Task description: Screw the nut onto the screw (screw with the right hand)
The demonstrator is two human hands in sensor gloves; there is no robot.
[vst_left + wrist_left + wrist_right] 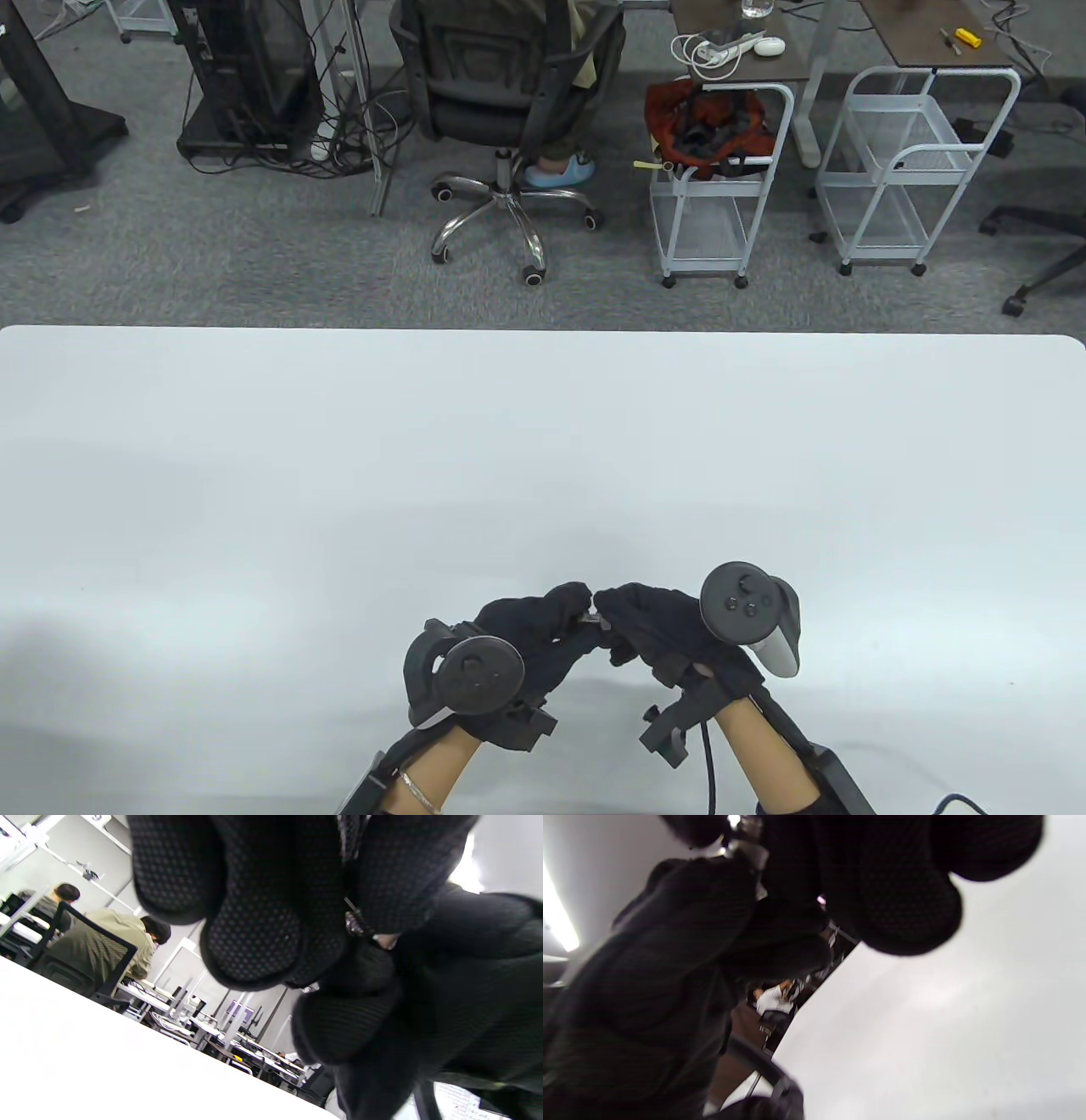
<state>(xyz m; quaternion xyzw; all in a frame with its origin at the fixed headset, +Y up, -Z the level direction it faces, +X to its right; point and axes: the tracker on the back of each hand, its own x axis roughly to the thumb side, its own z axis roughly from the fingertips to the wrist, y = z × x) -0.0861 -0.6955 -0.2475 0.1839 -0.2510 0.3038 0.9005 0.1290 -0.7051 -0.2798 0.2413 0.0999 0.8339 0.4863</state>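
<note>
hands (543,632) 2 — trackers (748,604) 2 | table (543,441) 1 | wire carts (717,182) 2 — office chair (509,93) 1

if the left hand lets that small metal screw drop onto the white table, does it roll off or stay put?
Probably rolls a little: the small silvery metal screw looks round and threaded, and the white table looks smooth and flat. Likely stiff and light, since fingertips of the left hand alone pinch it. Possibly slippery against glove fabric; the right hand crowds it closely.

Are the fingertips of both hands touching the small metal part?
Touching. In the table view, left hand and right hand meet fingertip to fingertip around the metal part.
</note>
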